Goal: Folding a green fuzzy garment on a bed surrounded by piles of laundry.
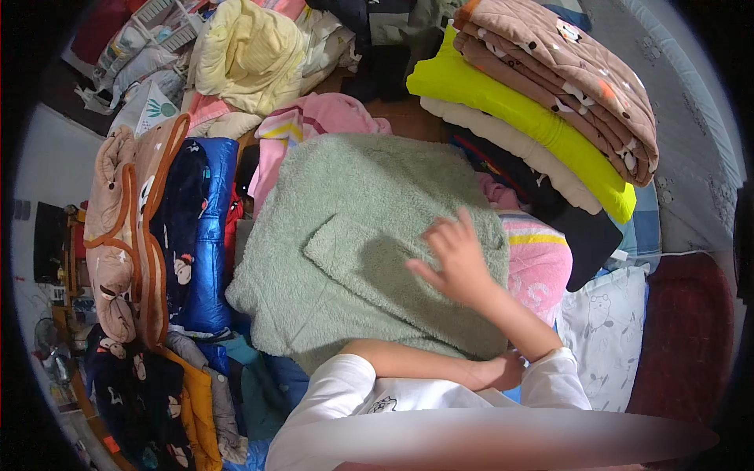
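A pale green fleece cloth lies spread before me, with one corner folded over on top as a flap. Above the cloth's right part hovers my right hand, fingers apart and nothing in them. Its shadow falls on the flap. My left forearm reaches across the near edge, so my left hand is at the cloth's lower right corner, under my right elbow. Its fingers are partly hidden, and whether they hold the cloth's edge is unclear. Pink towelling with a yellow stripe shows beneath the cloth on the right.
To the right are stacked a brown quilted blanket, a lime-yellow folded textile and a black one. On the left stand folded blankets and a blue shiny padded item. A cream quilt lies at the back.
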The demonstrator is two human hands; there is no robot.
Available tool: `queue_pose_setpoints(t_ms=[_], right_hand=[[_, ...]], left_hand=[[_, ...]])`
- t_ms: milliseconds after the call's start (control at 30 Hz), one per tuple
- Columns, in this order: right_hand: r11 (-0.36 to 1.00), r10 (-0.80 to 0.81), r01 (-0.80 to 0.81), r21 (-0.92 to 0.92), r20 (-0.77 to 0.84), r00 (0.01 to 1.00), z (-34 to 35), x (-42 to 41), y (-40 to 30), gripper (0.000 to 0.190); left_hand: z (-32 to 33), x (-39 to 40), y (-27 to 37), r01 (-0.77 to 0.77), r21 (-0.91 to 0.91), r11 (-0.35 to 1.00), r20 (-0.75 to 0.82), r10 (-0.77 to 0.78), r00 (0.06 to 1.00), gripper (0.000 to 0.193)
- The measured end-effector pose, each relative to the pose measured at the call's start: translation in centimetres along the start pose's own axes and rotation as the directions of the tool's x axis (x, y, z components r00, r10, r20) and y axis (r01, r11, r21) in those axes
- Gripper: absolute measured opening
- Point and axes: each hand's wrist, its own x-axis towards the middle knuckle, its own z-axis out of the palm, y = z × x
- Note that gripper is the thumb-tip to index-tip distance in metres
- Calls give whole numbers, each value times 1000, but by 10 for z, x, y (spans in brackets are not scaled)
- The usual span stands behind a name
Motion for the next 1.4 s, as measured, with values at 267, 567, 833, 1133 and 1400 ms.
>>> queue_pose_setpoints(t_ms=[267, 567, 833, 1133, 1400], right_hand=[[843, -464, 401, 359, 108, 879, 86, 15, -82, 68], [811, -490, 402, 425, 118, 864, 147, 1, -82, 73], [777, -494, 409, 479, 60, 867, 126, 20, -117, 75], [762, -511, 461, 455, -16, 860, 123, 58, -146, 74], [839, -331, 314, 445, -42, 943, 121, 36, -111, 76]], left_hand=[[-28, -5, 0, 111, -975, -191, 194, -499, 845, 40], [-100, -67, -18, 29, -878, 479, -133, -301, 944, 44], [-273, -140, -8, 270, -458, 847, -162, -379, 911, 40], [-381, -344, 31, 835, -538, 117, -682, -643, -349, 19], [-369, -364, 45, 726, -241, -644, -145, -716, -683, 81]])
